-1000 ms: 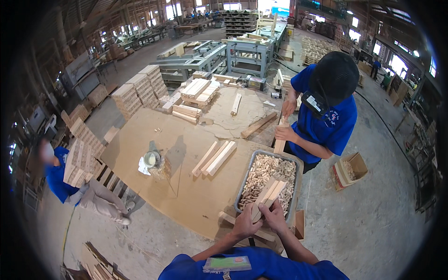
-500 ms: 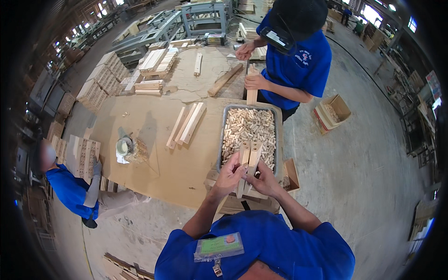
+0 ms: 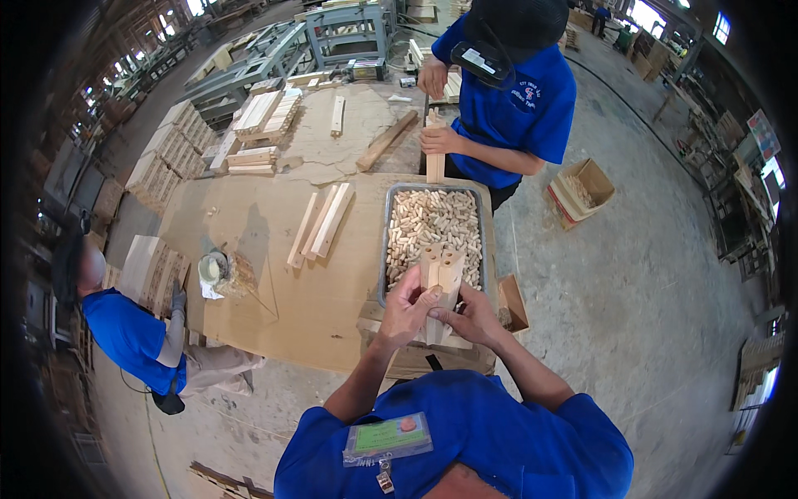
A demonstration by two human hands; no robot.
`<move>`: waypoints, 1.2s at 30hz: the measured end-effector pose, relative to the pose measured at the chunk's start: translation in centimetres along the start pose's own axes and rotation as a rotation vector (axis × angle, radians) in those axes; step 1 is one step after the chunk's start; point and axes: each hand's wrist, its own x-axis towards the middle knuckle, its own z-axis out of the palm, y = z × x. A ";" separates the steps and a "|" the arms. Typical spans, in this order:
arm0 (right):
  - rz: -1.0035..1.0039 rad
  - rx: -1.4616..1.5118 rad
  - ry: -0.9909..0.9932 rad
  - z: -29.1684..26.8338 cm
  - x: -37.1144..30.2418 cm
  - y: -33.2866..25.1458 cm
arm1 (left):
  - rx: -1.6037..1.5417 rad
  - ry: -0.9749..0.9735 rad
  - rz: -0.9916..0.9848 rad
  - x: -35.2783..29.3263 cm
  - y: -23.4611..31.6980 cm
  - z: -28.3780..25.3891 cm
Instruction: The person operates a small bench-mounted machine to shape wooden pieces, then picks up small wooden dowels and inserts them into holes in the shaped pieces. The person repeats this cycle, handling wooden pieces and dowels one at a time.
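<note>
Two pale wooden bars (image 3: 441,279) stand side by side in my hands, their drilled ends facing up and pressed against each other. From the left, my left hand (image 3: 404,311) is closed around them, thumb across the front. My right hand (image 3: 472,318) grips the right side, its thumb near the left one. Just beyond and partly beneath the bars, a grey plastic tray (image 3: 385,241) holds many short wooden dowels (image 3: 436,218). The lower ends of the bars are partly hidden by my hands.
A co-worker (image 3: 519,108) across the tray holds upright wooden pieces (image 3: 435,158). Several loose bars (image 3: 322,223) and a glue-stained pot (image 3: 214,268) lie on the table (image 3: 332,308). Another person (image 3: 137,337) works at left. Cardboard boxes (image 3: 585,190) stand at right.
The two bars, slightly apart before, now touch along their sides at the top. The whole view has shifted a little. The co-worker's free hand has turned, its fingers now curled.
</note>
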 end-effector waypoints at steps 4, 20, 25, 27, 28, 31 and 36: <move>-0.074 0.035 0.011 0.0 0.3 -0.2 | -0.039 0.072 0.023 -0.1 -0.3 -0.6; -0.276 -0.259 0.110 0.9 0.3 -2.5 | -0.060 0.153 0.039 -0.2 0.2 -1.0; -0.244 -0.225 0.110 1.1 1.0 -1.6 | -0.076 0.055 0.005 -0.2 -0.1 -1.7; -0.264 -0.220 0.113 0.9 1.2 -1.8 | -0.043 0.049 -0.008 -0.3 -0.1 -1.9; -0.264 -0.241 0.115 1.0 1.2 -1.9 | -0.027 0.047 -0.015 -0.4 -0.1 -2.0; -0.270 -0.290 0.130 1.4 0.7 -2.0 | -0.021 0.073 -0.007 -0.7 0.1 -1.7; -0.474 -0.272 0.203 3.4 0.4 -0.7 | 0.104 0.158 -0.006 -1.6 -0.4 -0.9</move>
